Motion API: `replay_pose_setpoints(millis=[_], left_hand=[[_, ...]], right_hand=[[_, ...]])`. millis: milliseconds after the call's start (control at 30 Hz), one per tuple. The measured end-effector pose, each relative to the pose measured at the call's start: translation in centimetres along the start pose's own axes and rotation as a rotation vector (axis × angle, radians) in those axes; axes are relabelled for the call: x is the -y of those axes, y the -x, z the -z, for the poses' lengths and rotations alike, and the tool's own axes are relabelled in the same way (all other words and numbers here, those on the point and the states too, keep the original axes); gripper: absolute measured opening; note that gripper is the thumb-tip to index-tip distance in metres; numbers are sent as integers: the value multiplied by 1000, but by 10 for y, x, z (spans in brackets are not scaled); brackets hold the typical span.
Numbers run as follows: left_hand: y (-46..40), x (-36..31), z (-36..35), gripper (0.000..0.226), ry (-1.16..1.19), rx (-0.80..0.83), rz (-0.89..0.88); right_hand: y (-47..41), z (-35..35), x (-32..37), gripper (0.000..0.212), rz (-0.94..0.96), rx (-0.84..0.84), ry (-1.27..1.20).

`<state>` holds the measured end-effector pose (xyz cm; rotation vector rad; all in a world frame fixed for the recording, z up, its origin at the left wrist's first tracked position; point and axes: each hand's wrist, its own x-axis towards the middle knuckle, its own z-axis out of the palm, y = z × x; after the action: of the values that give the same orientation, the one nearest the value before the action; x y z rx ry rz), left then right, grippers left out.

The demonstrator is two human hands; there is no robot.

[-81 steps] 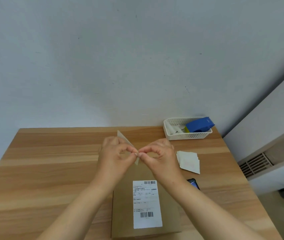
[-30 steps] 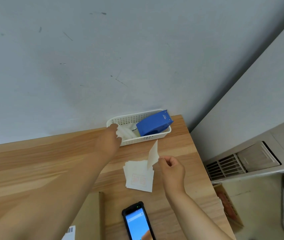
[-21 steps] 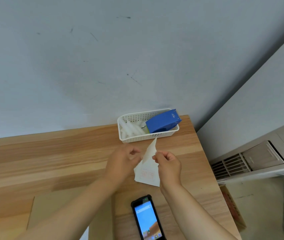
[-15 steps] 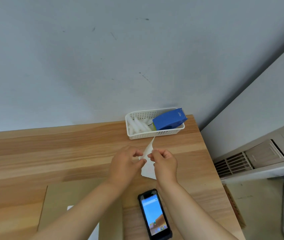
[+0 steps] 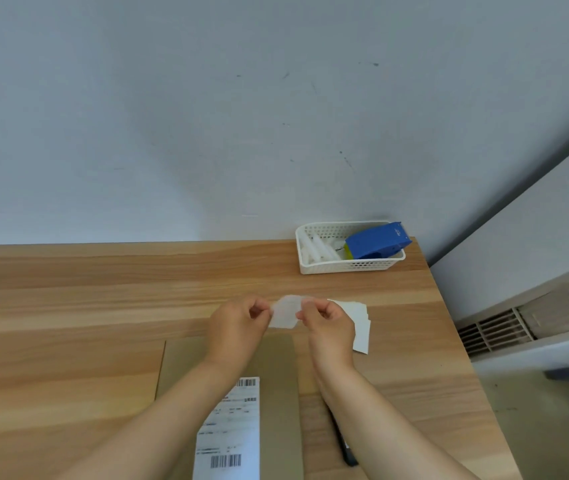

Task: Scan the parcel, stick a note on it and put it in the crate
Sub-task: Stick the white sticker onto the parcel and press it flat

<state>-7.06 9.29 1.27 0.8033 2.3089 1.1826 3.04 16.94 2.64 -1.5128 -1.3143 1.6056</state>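
Your left hand [image 5: 238,322] and right hand [image 5: 328,323] have fingers pinched shut on the note [image 5: 285,315], likely flimsy and light, so keep hold of its opposite edges.

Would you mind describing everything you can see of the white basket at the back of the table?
The white basket is a small rectangular tray of what looks like plastic, its walls pierced with a grid of little holes and topped by a plain rim. It stands upright on the wooden table, at the far right corner near the wall. Inside lie a blue tape dispenser, tilted and rising above the rim, and several white tube-like pieces. Neither hand touches it.
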Motion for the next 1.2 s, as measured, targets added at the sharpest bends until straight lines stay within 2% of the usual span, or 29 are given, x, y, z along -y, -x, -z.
replay_pose_setpoints(millis=[133, 267, 367, 467, 700, 867, 1200], left_hand=[[6, 20, 32, 7, 319, 5, 250], [10, 48, 61, 4, 522, -2, 403], [14, 67, 77, 8, 584, -2, 455], [17, 81, 89, 8, 591, 10, 470], [19, 114, 101, 7, 582, 6, 506], [20, 131, 103, 1, 518, -5, 508], [22, 146, 92, 16, 329, -61, 536]], right_hand=[[6, -10, -16, 11, -47, -53, 160], [17, -23, -28, 8, -79, 68, 256], [30, -36, -33, 9, -65, 124, 281], [39, -49, -39, 17, -74, 149, 301], [50, -73, -52, 10, -97, 223, 319], [51, -89, -66, 17, -116, 232, 431], [48, -98, -86, 16, -47, 183, 628]])
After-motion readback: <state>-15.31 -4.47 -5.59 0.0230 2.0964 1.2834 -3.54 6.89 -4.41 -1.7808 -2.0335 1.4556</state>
